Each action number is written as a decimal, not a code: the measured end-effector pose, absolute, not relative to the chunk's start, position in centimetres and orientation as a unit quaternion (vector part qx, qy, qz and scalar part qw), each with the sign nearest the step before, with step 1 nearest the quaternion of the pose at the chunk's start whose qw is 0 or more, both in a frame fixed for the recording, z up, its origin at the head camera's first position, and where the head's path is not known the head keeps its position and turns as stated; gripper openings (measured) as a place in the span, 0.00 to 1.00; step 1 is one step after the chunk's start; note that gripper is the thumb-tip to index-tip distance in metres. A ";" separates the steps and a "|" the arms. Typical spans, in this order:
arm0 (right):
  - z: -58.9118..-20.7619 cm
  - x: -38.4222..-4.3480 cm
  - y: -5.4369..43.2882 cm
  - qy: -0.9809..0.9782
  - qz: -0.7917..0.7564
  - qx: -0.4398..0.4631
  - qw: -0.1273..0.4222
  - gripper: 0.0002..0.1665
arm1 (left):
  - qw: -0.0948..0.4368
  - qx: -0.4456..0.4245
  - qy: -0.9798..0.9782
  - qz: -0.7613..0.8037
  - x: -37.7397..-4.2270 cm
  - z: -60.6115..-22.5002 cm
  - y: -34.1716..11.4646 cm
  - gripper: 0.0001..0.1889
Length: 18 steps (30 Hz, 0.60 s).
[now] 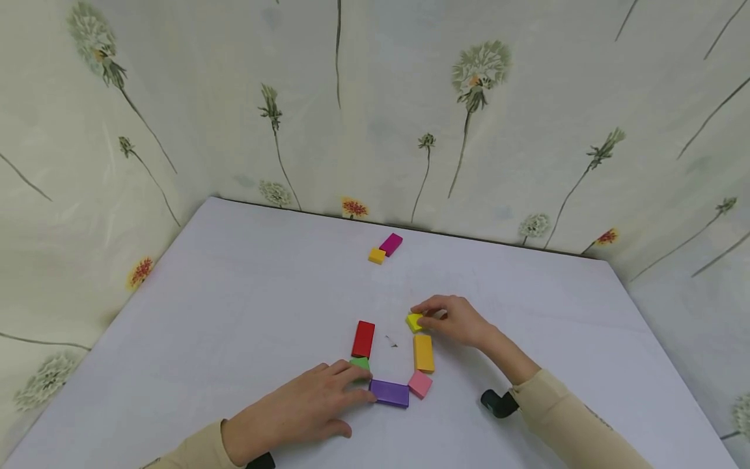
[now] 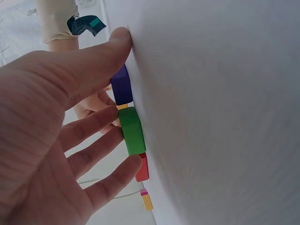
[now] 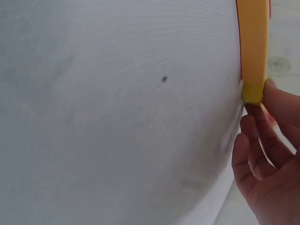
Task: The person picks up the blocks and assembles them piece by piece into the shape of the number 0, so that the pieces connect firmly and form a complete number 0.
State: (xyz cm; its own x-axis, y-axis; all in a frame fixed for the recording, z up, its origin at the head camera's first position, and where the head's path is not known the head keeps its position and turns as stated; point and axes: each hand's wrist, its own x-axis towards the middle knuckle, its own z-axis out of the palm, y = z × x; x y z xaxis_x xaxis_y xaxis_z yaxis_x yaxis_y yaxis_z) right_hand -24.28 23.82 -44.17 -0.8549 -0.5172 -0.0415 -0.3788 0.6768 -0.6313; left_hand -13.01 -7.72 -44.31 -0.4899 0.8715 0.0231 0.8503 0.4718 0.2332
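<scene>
Right hand (image 1: 459, 320), right of centre in the head view: thumb and forefinger pinching one yellow block (image 1: 413, 322). Yellow block: just above the upper end of an orange block (image 1: 424, 354), whose long axis runs up the frame; right hand nearer; contact uncertain. Left hand (image 1: 305, 404), lower centre: fingers extended, spread, at a green block (image 1: 360, 363) and a purple block (image 1: 389, 393). Red block (image 1: 364, 339): above the green. Obscured: yellow's right side, green's lower part. Cut off: orange's far end, right-wrist view. Unidentified: small scrap (image 1: 391, 341) mid-frame.
</scene>
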 end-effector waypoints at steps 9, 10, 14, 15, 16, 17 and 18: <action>-44.0 -23.7 23.9 0.910 -0.309 -0.255 0.108 0.16 | 0.052 0.499 0.858 0.112 -12.9 -44.4 -7.7 0.27; -44.0 -23.7 23.9 0.910 -0.309 -0.255 0.107 0.16 | 0.051 0.500 0.857 0.112 -12.9 -44.4 -7.7 0.27; -44.1 -23.5 23.8 0.910 -0.310 -0.253 0.107 0.16 | 0.050 0.501 0.857 0.110 -12.9 -44.4 -7.7 0.28; -44.1 -23.5 23.8 0.910 -0.310 -0.254 0.107 0.16 | 0.049 0.502 0.857 0.110 -12.9 -44.4 -7.7 0.28; -44.1 -23.5 23.9 0.909 -0.311 -0.255 0.107 0.16 | 0.047 0.502 0.857 0.109 -12.9 -44.4 -7.7 0.28; -44.1 -23.5 23.9 0.909 -0.311 -0.256 0.106 0.16 | 0.047 0.503 0.856 0.109 -12.9 -44.4 -7.7 0.28; -44.1 -23.6 23.9 0.909 -0.312 -0.257 0.105 0.16 | 0.045 0.503 0.856 0.109 -12.9 -44.4 -7.7 0.28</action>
State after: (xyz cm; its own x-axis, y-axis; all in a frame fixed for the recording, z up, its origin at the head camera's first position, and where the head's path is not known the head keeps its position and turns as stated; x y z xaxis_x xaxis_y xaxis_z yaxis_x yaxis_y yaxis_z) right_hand -23.56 23.89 -44.13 -0.8461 -0.5322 -0.0315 -0.4008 0.6740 -0.6205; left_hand -12.94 -7.71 -44.41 -0.4894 0.8714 0.0326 0.8519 0.4698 0.2313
